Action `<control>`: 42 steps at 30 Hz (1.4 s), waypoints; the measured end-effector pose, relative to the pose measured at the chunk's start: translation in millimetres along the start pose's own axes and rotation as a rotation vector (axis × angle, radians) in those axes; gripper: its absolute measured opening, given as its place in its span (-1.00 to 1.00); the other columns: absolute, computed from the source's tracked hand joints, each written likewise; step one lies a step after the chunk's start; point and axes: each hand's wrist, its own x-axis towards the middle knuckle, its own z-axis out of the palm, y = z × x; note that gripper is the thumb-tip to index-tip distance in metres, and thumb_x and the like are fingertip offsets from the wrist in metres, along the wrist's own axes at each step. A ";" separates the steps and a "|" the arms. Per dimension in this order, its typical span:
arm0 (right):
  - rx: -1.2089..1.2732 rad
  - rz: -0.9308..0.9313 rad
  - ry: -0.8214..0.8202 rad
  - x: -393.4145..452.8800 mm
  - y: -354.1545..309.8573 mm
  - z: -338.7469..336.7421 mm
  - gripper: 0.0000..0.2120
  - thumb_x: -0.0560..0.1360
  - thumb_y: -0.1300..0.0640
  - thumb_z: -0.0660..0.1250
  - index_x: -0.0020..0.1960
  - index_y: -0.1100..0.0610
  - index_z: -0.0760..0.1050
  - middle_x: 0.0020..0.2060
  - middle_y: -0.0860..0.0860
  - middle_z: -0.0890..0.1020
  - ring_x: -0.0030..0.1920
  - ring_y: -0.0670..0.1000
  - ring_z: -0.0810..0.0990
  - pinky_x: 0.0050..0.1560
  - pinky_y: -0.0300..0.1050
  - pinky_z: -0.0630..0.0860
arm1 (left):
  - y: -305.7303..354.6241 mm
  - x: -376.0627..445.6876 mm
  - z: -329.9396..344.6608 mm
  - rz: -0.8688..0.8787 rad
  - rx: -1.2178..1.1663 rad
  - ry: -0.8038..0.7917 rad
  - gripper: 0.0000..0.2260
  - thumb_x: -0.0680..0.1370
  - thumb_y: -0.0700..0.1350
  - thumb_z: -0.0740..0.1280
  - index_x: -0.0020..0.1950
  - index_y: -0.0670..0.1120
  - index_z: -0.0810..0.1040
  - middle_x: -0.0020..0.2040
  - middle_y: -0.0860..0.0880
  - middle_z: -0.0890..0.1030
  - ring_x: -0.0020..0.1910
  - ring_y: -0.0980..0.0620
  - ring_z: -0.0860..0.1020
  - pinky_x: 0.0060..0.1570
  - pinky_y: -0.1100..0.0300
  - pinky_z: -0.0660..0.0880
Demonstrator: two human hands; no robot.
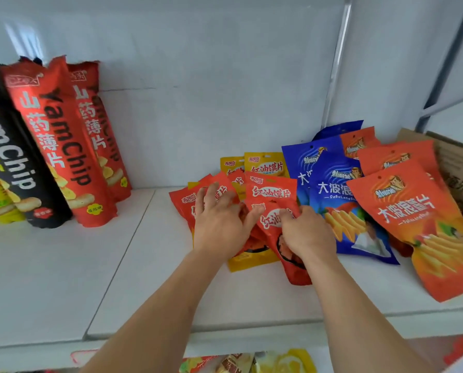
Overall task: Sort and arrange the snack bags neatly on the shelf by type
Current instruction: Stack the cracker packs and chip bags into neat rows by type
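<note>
A pile of small red snack bags [272, 192] and yellow snack bags [265, 164] lies in the middle of the white shelf [133, 259]. My left hand [219, 222] rests on the red bags at the pile's left, fingers spread. My right hand [307, 232] pinches a red bag [273, 224] that lies on top of the pile. To the right lie overlapping blue chip bags [332, 187] and orange chip bags [413, 211]. Tall red YamChip bags [60, 146] and a black YamChip bag [12, 162] stand upright at the left.
A brown cardboard box [459, 168] sits at the far right behind the orange bags. A metal upright [335, 68] runs up the back wall. More snack bags [252, 363] show on the shelf below. Bare shelf lies between the YamChip bags and the pile.
</note>
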 end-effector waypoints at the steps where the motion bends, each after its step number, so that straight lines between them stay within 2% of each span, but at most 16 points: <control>1: -0.011 -0.007 -0.035 2.0 0.9 -1.1 -0.41 0.53 -0.30 0.09 0.37 0.08 0.41 0.30 0.14 0.53 0.32 0.25 0.45 0.31 0.21 0.42 | 2.2 -0.2 -1.2 0.012 0.004 -0.024 -0.31 0.59 0.41 -0.13 0.28 0.08 0.64 0.46 0.11 0.45 0.59 -0.09 0.07 0.55 -0.12 -0.22; 7: 0.129 -0.029 -0.104 6.0 1.9 -12.9 -0.56 0.57 -0.17 0.28 0.31 0.10 0.44 0.20 0.04 0.60 0.22 0.17 0.56 0.09 -0.02 0.45 | 1.4 0.1 -3.3 -0.009 -0.107 -0.100 -0.40 0.63 0.34 -0.06 0.37 0.06 0.57 0.49 0.14 0.40 0.60 -0.04 0.00 0.56 -0.06 -0.22; 9: 0.273 -0.029 -0.090 5.9 0.0 -19.0 -0.61 0.58 -0.07 0.32 0.32 0.10 0.45 0.16 0.01 0.60 0.17 0.12 0.58 -0.02 -0.09 0.39 | -2.9 2.2 -2.9 -0.049 -0.253 -0.090 -0.49 0.65 0.28 0.06 0.30 0.02 0.61 0.48 0.12 0.42 0.59 -0.03 0.02 0.54 -0.01 -0.12; 12: 0.498 -0.050 -0.081 7.8 -3.7 -17.7 -0.76 0.55 -0.01 0.38 0.17 0.05 0.52 -0.01 -0.06 0.63 -0.14 -0.04 0.58 -0.13 -0.10 0.44 | -6.3 7.3 -7.8 -0.125 -0.515 -0.051 -0.65 0.64 0.14 0.26 0.14 -0.11 0.65 0.39 0.04 0.51 0.52 -0.03 0.19 0.45 0.11 0.17; 14: 0.585 -0.067 -0.073 8.1 -8.3 -16.5 -0.86 0.54 -0.01 0.40 0.05 0.00 0.54 -0.13 -0.12 0.63 -0.22 -0.13 0.56 -0.21 -0.15 0.48 | -5.4 8.1 -15.8 -0.207 -0.709 -0.021 -0.74 0.63 0.08 0.31 0.11 -0.09 0.62 0.20 0.03 0.62 0.30 0.03 0.49 0.15 0.30 0.43; 16: 0.682 -0.068 -0.090 7.2 -16.3 -16.6 -0.88 0.52 -0.04 0.42 -0.05 0.00 0.58 -0.16 -0.11 0.68 -0.18 -0.08 0.64 -0.14 -0.10 0.58 | -5.3 8.7 -23.3 -0.346 -0.975 0.009 -0.82 0.62 0.08 0.34 -0.02 -0.02 0.58 -0.01 0.05 0.70 -0.05 0.07 0.68 -0.24 0.40 0.51; 19: 0.799 -0.056 -0.162 4.0 -32.1 -14.1 -0.82 0.50 -0.05 0.44 -0.11 0.06 0.65 -0.19 -0.03 0.73 -0.15 0.02 0.71 -0.06 -0.01 0.65 | -16.1 10.8 -30.5 -0.523 -1.251 0.001 -0.76 0.59 0.14 0.36 -0.06 -0.02 0.55 -0.13 -0.03 0.74 -0.28 -0.01 0.71 -0.47 0.20 0.53; 21: 0.848 -0.063 -0.169 1.2 -44.6 -9.8 -0.82 0.52 -0.03 0.43 -0.10 0.09 0.66 -0.17 0.00 0.73 -0.16 0.01 0.71 -0.10 -0.04 0.66 | -27.8 12.4 -33.2 -0.582 -1.457 -0.096 -0.71 0.58 0.16 0.37 0.08 -0.06 0.57 -0.06 -0.09 0.75 -0.15 -0.14 0.73 -0.21 -0.05 0.65; 23: 0.862 -0.067 -0.157 -0.4 -58.2 -2.8 -0.82 0.54 -0.02 0.41 -0.07 0.09 0.65 -0.13 -0.01 0.73 -0.13 0.00 0.70 -0.07 -0.02 0.65 | -39.7 12.5 -36.3 -0.592 -1.662 -0.172 -0.69 0.59 0.06 0.38 0.22 -0.10 0.55 0.06 -0.13 0.73 0.00 -0.18 0.72 0.06 -0.13 0.63; 26: 0.861 -0.089 -0.188 -4.7 -79.8 8.3 -0.84 0.54 -0.03 0.40 -0.09 0.05 0.64 -0.12 -0.04 0.72 -0.09 0.01 0.70 0.03 0.04 0.64 | -58.2 12.7 -40.6 -0.595 -1.675 -0.145 -0.74 0.57 -0.13 0.41 0.22 -0.17 0.52 0.06 -0.16 0.73 -0.07 -0.14 0.72 -0.06 -0.04 0.66; 29: 0.736 -0.163 -0.181 -10.7 -92.5 16.1 -0.71 0.55 -0.21 0.31 -0.11 0.00 0.58 -0.14 -0.10 0.66 -0.08 -0.03 0.64 0.03 -0.01 0.59 | -81.5 13.9 -41.3 -0.643 -1.667 -0.043 -0.77 0.55 -0.22 0.41 0.18 -0.23 0.51 0.10 -0.24 0.70 -0.07 -0.18 0.71 -0.06 -0.05 0.66; 32: 0.352 -0.276 -0.037 -15.3 -88.2 25.9 -0.53 0.58 -0.31 0.12 0.10 0.05 0.57 -0.06 -0.07 0.61 0.01 0.00 0.57 -0.02 -0.09 0.43 | -109.1 10.2 -44.9 -0.723 -1.705 0.058 -0.76 0.56 -0.21 0.41 0.19 -0.21 0.51 0.09 -0.22 0.71 0.00 -0.22 0.71 0.03 -0.13 0.64; 34: 0.040 -0.293 0.022 -16.5 -81.7 37.3 -0.39 0.56 -0.37 0.06 0.27 0.06 0.52 0.14 0.03 0.60 0.19 0.10 0.53 0.13 0.01 0.47 | -125.7 5.7 -46.0 -0.753 -1.734 0.101 -0.81 0.58 -0.19 0.39 0.17 -0.18 0.51 0.07 -0.20 0.72 0.01 -0.22 0.71 0.07 -0.16 0.62; 36: -0.131 -0.262 -0.011 -19.0 -79.0 48.8 -0.31 0.53 -0.43 0.03 0.37 0.05 0.44 0.28 0.07 0.51 0.32 0.16 0.43 0.31 0.12 0.37 | -137.3 2.4 -44.3 -0.782 -1.785 0.131 -0.81 0.60 -0.18 0.36 0.19 -0.18 0.54 0.05 -0.18 0.72 0.00 -0.21 0.71 0.06 -0.18 0.62; 39: -0.211 -0.249 0.005 -21.6 -78.7 58.5 -0.31 0.51 -0.44 0.07 0.38 0.04 0.42 0.31 0.07 0.49 0.35 0.16 0.39 0.33 0.14 0.31 | -145.7 1.5 -38.5 -0.815 -1.838 0.166 -0.79 0.63 -0.14 0.32 0.23 -0.16 0.58 0.06 -0.18 0.72 -0.01 -0.19 0.71 0.09 -0.19 0.60; 42: -0.152 -0.216 0.032 -13.1 -77.7 62.1 -0.33 0.48 -0.43 0.17 0.35 0.04 0.44 0.26 0.06 0.54 0.30 0.18 0.46 0.31 0.14 0.37 | -150.1 3.8 -32.2 -0.826 -1.811 0.183 -0.77 0.64 -0.11 0.30 0.28 -0.12 0.56 0.09 -0.16 0.72 0.04 -0.20 0.70 0.13 -0.23 0.58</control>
